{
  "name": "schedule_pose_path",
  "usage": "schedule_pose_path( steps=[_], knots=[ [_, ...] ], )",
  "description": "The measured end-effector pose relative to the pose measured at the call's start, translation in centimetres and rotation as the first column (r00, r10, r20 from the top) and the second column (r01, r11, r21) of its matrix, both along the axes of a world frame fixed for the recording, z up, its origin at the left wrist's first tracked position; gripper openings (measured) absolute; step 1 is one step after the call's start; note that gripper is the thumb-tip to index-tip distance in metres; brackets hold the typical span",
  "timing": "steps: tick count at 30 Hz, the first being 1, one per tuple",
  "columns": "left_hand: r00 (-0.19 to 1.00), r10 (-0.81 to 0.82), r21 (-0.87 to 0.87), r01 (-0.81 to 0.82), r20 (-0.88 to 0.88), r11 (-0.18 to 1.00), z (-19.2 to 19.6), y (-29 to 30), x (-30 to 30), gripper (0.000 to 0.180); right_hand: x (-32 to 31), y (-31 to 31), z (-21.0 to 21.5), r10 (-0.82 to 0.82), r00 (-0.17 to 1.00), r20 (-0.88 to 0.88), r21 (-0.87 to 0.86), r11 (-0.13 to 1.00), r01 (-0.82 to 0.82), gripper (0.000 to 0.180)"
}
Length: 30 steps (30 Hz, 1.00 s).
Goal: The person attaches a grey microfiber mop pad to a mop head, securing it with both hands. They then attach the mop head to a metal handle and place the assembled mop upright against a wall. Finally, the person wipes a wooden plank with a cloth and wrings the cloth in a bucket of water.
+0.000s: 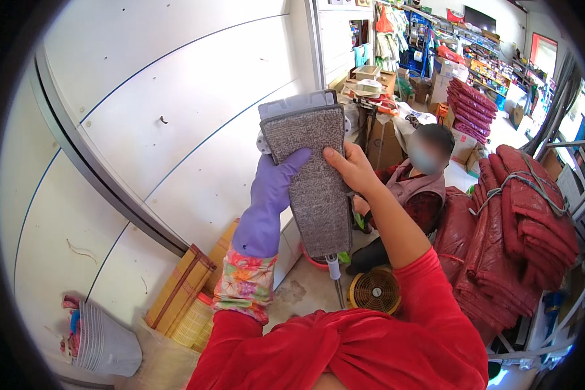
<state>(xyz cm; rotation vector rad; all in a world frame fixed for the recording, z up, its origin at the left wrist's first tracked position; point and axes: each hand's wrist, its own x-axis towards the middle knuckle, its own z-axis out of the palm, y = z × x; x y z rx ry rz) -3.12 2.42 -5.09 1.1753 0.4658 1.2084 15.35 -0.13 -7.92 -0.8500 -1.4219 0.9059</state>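
Near the middle of the view, a flat mop pad of grey, rough-textured cloth [318,211] stands nearly upright, its upper end leaning slightly left, a pale grey plastic plate [299,103] showing past its top edge. Left hand [270,188], in a purple rubber glove [257,224] with a floral cuff [244,286], grips the pad's left side, thumb on the face; bare right hand [356,170] grips the right side likewise; the remaining fingers are mostly hidden behind. Below the pad, a white collar [333,267] leads to a slim metal pole [339,292]. Judgement: the step in hand seems to be steadying the pad against its plate. Technique: press evenly with both thumbs, as unequal pressure could skew the cloth; smooth from centre to corners and check that the edges sit square. Glove likely dulls touch, so the bare thumb suits testing for loose spots. How the pad is fastened behind cannot be seen. Pole should swing clear of the round fan with a yellow grille [375,290]. A person in a dark cap [426,185] is just beyond the right forearm [403,227]; any turning is best done slowly.
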Motion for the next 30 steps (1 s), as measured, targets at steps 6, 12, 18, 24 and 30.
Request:
schedule_pose_path(
  steps=[6, 12, 18, 24, 30],
  knots=[
    [0.995, 0.025, 0.156, -0.039, 0.093, 0.987, 3.2, -0.3, -0.2, 0.068, 0.6, -0.4, 0.7, 0.034, 0.987, 0.16, -0.011, 0.999, -0.033, 0.044],
    [0.992, 0.086, 0.269, -0.108, 0.096, 0.957, 4.3, 0.3, -0.1, 0.078, 1.7, 0.4, 2.5, -0.21, 0.939, 0.273, 0.192, 0.968, 0.161, 0.052],
    [0.998, 0.057, 0.326, -0.064, 0.03, 0.943, 4.6, 0.1, 0.0, 0.08, 1.7, 2.2, 6.0, -0.338, 0.938, 0.077, 0.308, 0.903, 0.3, 0.05],
    [0.987, 0.028, 0.176, -0.056, 0.156, 0.983, 6.1, -1.0, 0.6, 0.072, 2.2, 2.3, 6.3, -0.269, 0.96, 0.076, 0.338, 0.913, 0.229, 0.04],
    [0.98, 0.189, 0.383, -0.198, 0.062, 0.902, 4.7, 0.6, 1.2, 0.075, 2.2, 2.5, 5.9, -0.234, 0.972, 0.036, 0.34, 0.917, 0.208, 0.033]
  ],
)
